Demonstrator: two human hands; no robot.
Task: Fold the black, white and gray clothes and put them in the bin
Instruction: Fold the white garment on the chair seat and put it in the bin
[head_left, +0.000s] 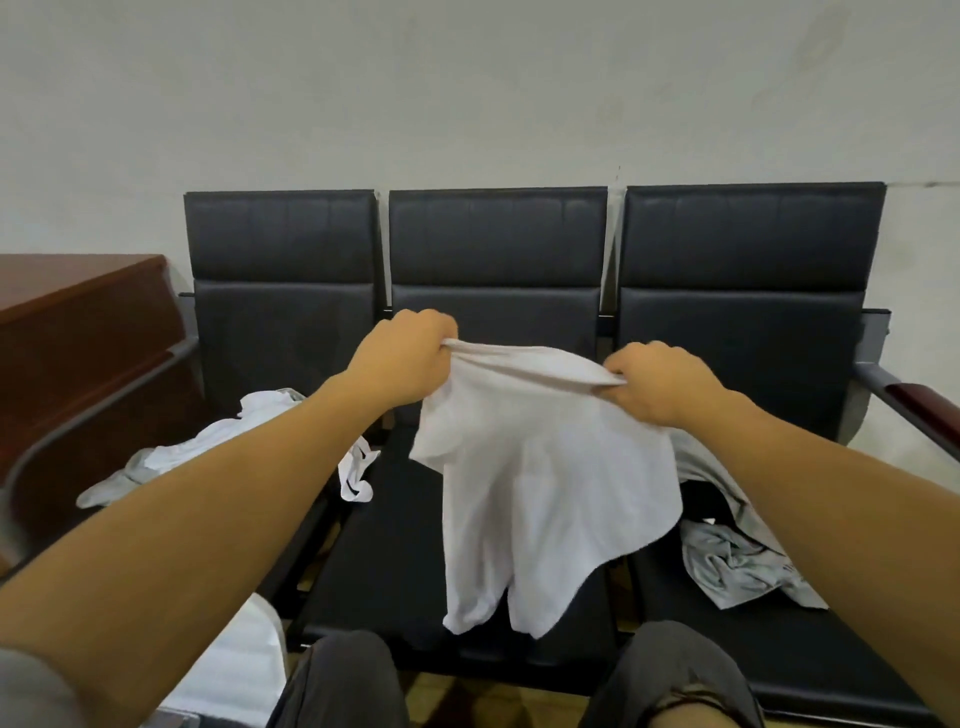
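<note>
My left hand (400, 358) and right hand (660, 382) each pinch top edge of white shirt (545, 483), lifted over middle seat (384, 551) so cloth hangs flat for folding. Other clothes wait on left seat (249, 431) and right seat (737, 566). Bin not identifiable.

Looks like an office waiting area: 3-seat black padded bench (498, 244) w/ metal armrests against bare wall (467, 88), wood desk (83, 312) beside it.

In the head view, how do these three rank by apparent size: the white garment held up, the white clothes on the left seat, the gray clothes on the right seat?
1. White garment, held by both hands, nearest the camera.
2. and 3. White clothes and gray clothes: unsure, since arms and the garment partly hide them.
</note>
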